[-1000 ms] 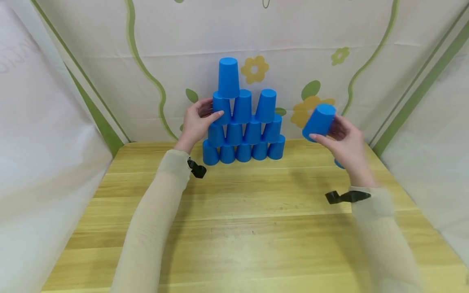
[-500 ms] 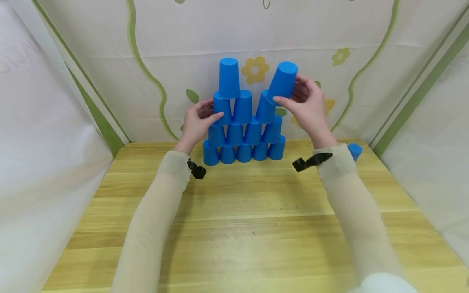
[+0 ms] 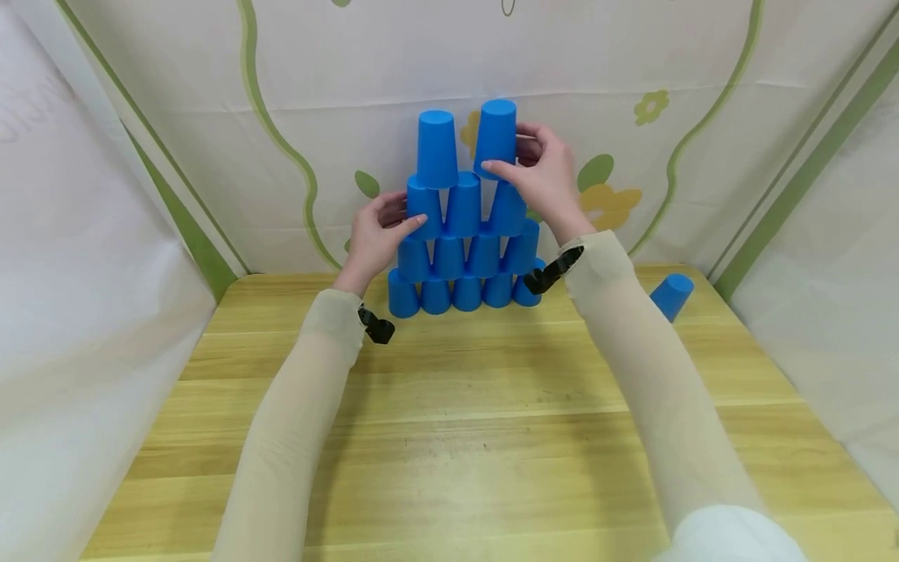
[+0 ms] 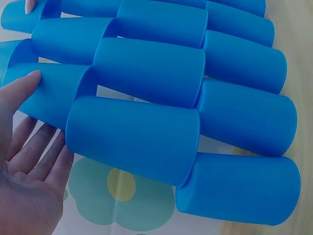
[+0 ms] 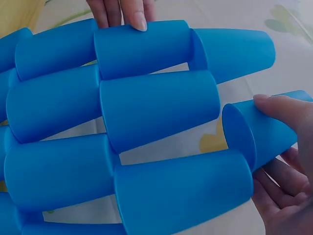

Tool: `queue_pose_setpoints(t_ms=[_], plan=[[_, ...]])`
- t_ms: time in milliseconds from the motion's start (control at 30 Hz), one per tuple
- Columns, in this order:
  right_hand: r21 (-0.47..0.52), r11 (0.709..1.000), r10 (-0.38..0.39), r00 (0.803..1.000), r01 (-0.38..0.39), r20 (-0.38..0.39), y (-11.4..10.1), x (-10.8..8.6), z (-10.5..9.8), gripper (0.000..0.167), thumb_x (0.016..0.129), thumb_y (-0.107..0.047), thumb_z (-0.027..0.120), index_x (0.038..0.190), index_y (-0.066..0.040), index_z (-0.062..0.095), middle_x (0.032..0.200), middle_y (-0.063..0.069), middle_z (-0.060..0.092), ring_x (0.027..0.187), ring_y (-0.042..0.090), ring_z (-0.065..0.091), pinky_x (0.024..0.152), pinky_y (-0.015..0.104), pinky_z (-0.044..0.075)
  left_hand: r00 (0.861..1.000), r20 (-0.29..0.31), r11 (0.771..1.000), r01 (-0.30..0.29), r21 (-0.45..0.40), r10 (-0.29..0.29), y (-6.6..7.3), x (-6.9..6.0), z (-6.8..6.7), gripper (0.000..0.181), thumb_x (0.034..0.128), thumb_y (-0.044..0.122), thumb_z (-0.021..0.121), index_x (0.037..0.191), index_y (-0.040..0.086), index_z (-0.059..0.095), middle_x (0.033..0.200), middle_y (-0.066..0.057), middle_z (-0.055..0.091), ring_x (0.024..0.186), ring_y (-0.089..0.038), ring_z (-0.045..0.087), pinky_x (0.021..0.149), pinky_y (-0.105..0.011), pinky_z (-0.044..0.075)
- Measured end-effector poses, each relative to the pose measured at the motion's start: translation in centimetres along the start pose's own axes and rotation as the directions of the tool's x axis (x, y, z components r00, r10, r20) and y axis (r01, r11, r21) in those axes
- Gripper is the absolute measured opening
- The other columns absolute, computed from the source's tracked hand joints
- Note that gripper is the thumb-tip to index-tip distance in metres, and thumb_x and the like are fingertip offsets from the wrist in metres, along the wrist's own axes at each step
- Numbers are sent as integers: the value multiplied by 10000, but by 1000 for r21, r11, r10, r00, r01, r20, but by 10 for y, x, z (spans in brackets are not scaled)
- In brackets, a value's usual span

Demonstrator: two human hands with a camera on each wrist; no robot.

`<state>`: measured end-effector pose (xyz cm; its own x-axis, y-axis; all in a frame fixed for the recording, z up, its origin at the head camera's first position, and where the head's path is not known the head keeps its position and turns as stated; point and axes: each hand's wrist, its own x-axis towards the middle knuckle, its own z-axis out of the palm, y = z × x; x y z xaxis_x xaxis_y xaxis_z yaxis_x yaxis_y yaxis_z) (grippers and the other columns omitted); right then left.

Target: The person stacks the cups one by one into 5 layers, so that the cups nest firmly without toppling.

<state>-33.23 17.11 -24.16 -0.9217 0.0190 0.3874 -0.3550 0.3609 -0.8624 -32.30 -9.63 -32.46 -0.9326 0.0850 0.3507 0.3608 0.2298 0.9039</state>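
Note:
Blue cups stand upside down in a stepped wall, with a bottom row (image 3: 467, 293) on the wooden table, a second row (image 3: 449, 256) and a three-cup third row (image 3: 463, 207). My left hand (image 3: 375, 238) holds the third row's left cup (image 4: 56, 93), thumb in front and fingers at its side. One top cup (image 3: 437, 152) rests on the left and middle cups. Beside it, my right hand (image 3: 544, 176) grips another upside-down cup (image 5: 274, 129) over the middle and right cups. Its rim is very close to the right cup (image 5: 183, 196); I cannot tell if they touch.
One more blue cup (image 3: 673, 297) stands upside down on the table (image 3: 449, 437) at the back right, partly hidden by my right sleeve. A flower-printed white cloth (image 3: 351, 62) hangs close behind the stack.
My right hand has carried its cup from the right side, leftward and up, to above the third row. The cup has become more upright. My left hand has stayed put.

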Motion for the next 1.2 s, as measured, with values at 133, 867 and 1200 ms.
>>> queue_pose_setpoints(t_ms=[133, 867, 1200], plan=[[-19, 1000, 8, 1000, -8, 16, 1, 1, 6, 689, 866, -372, 830, 1449, -178, 519, 1402, 11, 608, 1271, 167, 566, 1084, 318, 433, 1000, -1, 1000, 4, 3, -4, -1, 1, 0, 571, 937, 326, 765, 1426, 103, 571, 1362, -72, 627, 1230, -215, 603, 1034, -337, 488], [-83, 997, -6, 999, 2, -52, 39, -25, -59, 755, 879, -402, 814, 1502, -127, 487, 1498, 26, 519, 1375, 170, 463, 1167, 327, 319, 999, 0, 999, 34, 16, -34, 19, -11, -1, 527, 980, 199, 717, 1447, 35, 535, 1393, -146, 600, 1266, -284, 581, 1058, -360, 472], [1, 994, 106, 981, -107, -165, 90, -63, -123, 708, 869, -318, 840, 1475, -134, 524, 1479, 68, 533, 1356, 187, 479, 1151, 274, 323, 1000, -3, 1000, 24, 11, -24, -5, -1, -3, 586, 932, 314, 771, 1444, 122, 559, 1385, -78, 612, 1253, -230, 588, 1046, -355, 482]])
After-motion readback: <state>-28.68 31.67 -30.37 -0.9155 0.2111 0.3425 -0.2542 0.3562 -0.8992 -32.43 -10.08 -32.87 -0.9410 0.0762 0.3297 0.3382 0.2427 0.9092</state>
